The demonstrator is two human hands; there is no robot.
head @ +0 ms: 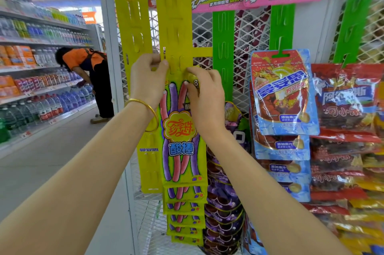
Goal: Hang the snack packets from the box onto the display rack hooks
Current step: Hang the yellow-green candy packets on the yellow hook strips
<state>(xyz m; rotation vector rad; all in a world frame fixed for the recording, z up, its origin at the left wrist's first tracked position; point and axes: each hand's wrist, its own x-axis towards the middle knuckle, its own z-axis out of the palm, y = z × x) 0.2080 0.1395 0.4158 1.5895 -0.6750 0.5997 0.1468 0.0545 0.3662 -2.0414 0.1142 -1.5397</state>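
Two hands meet at frame centre: the left hand curls round the yellow strip, the right hand pinches the top of the packet, whose long axis hangs straight down below both grips.

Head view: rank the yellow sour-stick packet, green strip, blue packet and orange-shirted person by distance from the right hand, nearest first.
1. yellow packet: centre, pinched at its top by the right hand.
2. green strip: just right of the hand, on the mesh.
3. blue packet: farther right, hanging on the rack.
4. person in orange: far left, down the aisle.
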